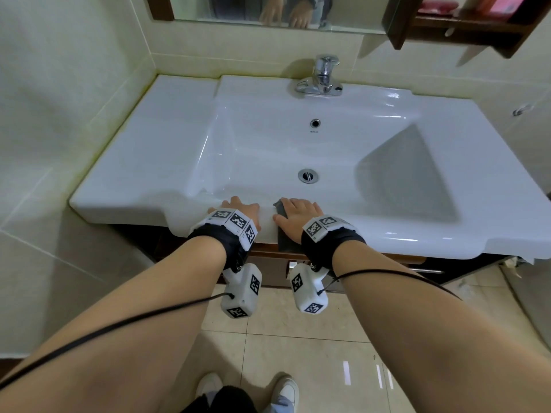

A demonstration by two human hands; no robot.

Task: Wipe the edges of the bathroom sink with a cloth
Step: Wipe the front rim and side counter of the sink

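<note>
Against the tiled wall, a white sink point(134, 162) fills the view, with a mirror point(238, 8) above it. Both hands rest side by side on its front rim. The left hand point(241, 211) lies flat on the bare rim, fingers relaxed and holding nothing. The right hand point(293, 217) presses flat, fingers extended, on a dark grey cloth point(284, 242) draped over the rim's front edge. A chrome tap point(323, 76) stands at the back, and the drain point(307, 175) sits in the basin.

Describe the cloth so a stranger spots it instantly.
Find the white sink and follow its front rim to the middle. The cloth lies under the right hand, draped over the edge. Nothing else on the rim is dark grey.
</note>
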